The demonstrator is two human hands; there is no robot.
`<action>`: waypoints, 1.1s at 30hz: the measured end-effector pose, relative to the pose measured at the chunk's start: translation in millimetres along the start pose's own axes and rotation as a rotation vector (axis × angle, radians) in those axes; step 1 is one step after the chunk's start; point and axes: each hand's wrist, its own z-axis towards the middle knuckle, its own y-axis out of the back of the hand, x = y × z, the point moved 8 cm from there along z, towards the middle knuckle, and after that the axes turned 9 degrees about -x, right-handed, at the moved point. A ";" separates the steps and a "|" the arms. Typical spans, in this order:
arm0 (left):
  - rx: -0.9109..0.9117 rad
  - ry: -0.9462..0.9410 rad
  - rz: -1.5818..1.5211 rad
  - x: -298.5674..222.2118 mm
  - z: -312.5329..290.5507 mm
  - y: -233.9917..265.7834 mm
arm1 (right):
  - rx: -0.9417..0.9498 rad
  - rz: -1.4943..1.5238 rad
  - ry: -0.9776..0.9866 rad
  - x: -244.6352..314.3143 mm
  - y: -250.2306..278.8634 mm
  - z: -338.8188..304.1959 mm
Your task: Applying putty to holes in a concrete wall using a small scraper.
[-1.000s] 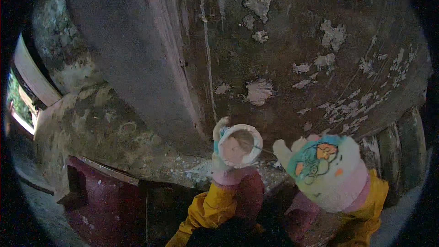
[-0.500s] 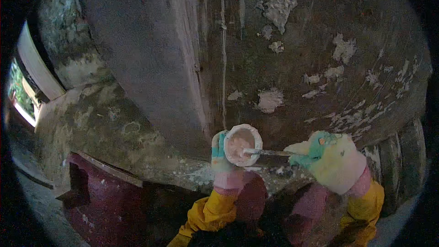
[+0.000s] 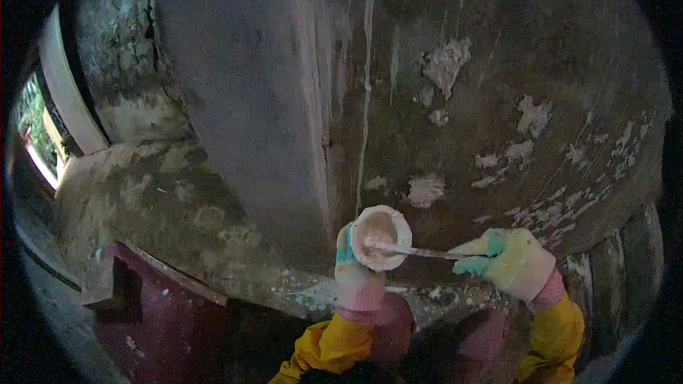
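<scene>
My left hand [image 3: 350,263], in a pale glove with green on it, is closed round a small white tub [image 3: 403,230] with a smeared rim. Pale pinkish paste [image 3: 377,227] lies inside. A thin stick-like tool [image 3: 425,252] reaches into the tub from the right, its end whitened with paste; its exact kind cannot be made out. My right hand [image 3: 509,263], gloved in yellowish white and green, grips the tool's other end. Both wrists show pink cuffs and yellow sleeves.
A brown stained wall [image 3: 541,171] with whitish patches and drips stands in front. To its left is a smoother grey panel [image 3: 242,85]. A dark red box-like piece [image 3: 167,313] stands at lower left. White specks dot the ledge [image 3: 313,295] below the wall.
The tool's end has gone further across the tub's inside, to the left. Both hands sit slightly lower in the picture, and the view has shifted a little.
</scene>
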 end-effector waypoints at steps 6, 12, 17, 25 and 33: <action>0.010 0.098 -0.293 -8.1 13.0 -32.4 | -0.128 -0.194 0.140 17.2 15.8 2.1; -0.132 -0.076 -0.012 -26.7 -0.1 -57.7 | -0.359 0.228 -0.053 15.3 46.4 16.1; -0.053 -0.340 0.371 -40.5 1.7 -79.6 | -0.461 0.235 -0.048 24.1 67.2 36.6; -0.066 -0.297 0.207 -42.8 7.1 -82.4 | -0.517 -0.112 -0.083 26.0 81.5 62.5; -0.072 -0.239 0.132 -44.9 9.4 -87.7 | -0.555 -0.425 0.006 33.6 89.0 58.6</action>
